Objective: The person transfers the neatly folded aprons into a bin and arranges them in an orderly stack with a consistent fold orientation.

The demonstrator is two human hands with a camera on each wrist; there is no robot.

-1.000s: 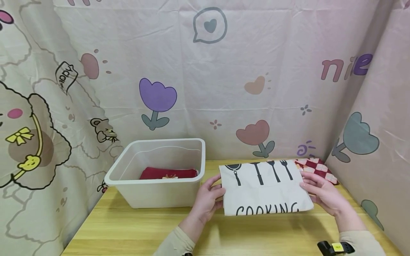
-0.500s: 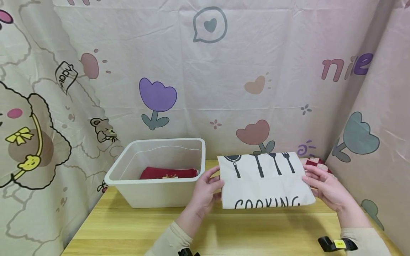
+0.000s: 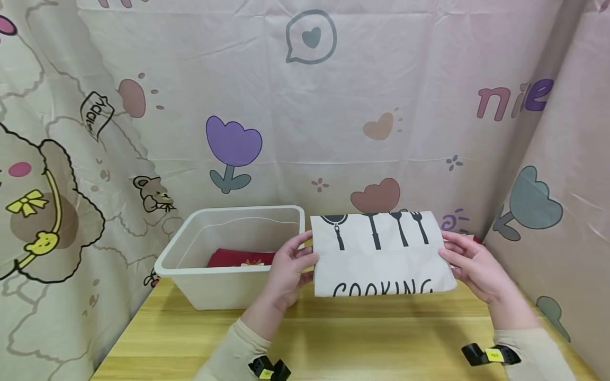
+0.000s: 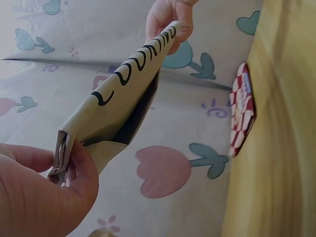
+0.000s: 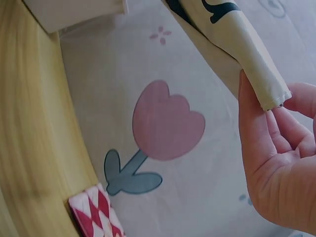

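Note:
A folded white cloth, printed with dark kitchen utensils and the word COOKING, is held up above the table by both hands. My left hand pinches its left edge, thumb in front and fingers behind. At the opposite edge, my right hand pinches the fabric the same way. The left wrist view shows the folded layers of the cloth between thumb and fingers of the left hand. In the right wrist view, the right hand grips a corner of the cloth.
Left of the cloth stands a white plastic bin with a folded dark red cloth inside. A red-and-white checkered folded cloth lies on the wooden table at the back right, mostly hidden in the head view. Printed curtains enclose the table.
Both hands have raised the white cloth from lower over the table and shifted it slightly left, toward the bin. It now overlaps most of the checkered cloth in the head view.

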